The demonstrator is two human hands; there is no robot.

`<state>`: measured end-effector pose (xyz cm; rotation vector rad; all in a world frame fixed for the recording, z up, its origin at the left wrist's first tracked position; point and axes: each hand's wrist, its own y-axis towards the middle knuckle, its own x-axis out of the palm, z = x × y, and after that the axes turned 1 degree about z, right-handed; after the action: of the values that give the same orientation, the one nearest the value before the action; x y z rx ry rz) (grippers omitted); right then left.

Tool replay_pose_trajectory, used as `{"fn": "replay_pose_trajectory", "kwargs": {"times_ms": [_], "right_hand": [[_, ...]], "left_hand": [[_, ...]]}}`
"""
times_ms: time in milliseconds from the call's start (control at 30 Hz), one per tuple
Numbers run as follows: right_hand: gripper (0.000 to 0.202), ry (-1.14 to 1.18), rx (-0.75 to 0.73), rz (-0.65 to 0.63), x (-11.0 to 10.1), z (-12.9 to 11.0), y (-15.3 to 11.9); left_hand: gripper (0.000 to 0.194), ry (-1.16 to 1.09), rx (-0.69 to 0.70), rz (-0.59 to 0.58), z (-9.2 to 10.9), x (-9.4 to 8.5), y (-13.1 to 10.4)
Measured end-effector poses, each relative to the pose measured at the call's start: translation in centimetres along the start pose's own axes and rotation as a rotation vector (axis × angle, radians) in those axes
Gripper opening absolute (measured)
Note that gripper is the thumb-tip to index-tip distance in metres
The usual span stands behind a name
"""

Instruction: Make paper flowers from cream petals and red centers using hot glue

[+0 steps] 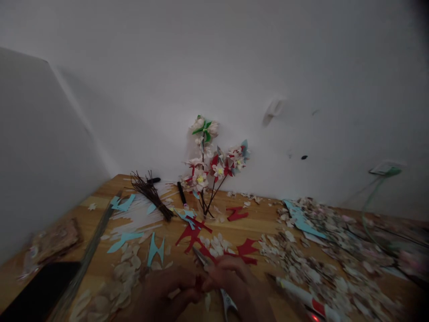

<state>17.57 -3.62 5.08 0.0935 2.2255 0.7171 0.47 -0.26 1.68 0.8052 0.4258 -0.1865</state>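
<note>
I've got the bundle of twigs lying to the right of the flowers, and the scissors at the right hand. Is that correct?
Not quite: the bundle of twigs lies to the left of the flowers, not the right, as the head view shows. The scissors are at the right hand, as you say.

Smooth wood tabletop [263, 223], metal scissors [201, 257], matt paper scraps [248, 247], rough twigs [151, 197]

Dim light, pale wall [150, 89], wooden table [259, 221]
</note>
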Motion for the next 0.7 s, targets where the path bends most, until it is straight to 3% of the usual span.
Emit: {"fn": "replay_pose_trajectory", "kwargs": {"times_ms": [100,167,267,400,600,700], "right_hand": [[0.017,0.100,0.057,-0.087,-0.3,0.1,0.2],[0.010,0.093,-0.046,-0.099,-0.6,0.5,0.1],[0.037,0.054,-0.193,-0.129,-0.7,1.1,0.0],[0.037,0.043,-0.212,-0.165,-0.6,0.9,-0.2],[0.052,-0.027,-0.175,0.110,-1.5,0.0,-0.2],[0.042,-0.102,-0.082,0.061,-2.5,1.4,-0.4]], "left_hand": [[0.040,-0.038,-0.055,-0.003,-0.2,0.0,-0.3],[0.032,-0.070,-0.099,-0.009,-0.6,0.0,-0.7],[0.022,-0.079,-0.176,0.020,-1.1,0.1,-1.2],[0.020,-0.090,-0.182,0.033,-1.1,0.2,-1.1],[0.022,-0.088,-0.207,0.125,-0.1,-0.6,-0.3],[0.021,-0.097,-0.260,0.186,0.1,-1.2,0.1]]}}
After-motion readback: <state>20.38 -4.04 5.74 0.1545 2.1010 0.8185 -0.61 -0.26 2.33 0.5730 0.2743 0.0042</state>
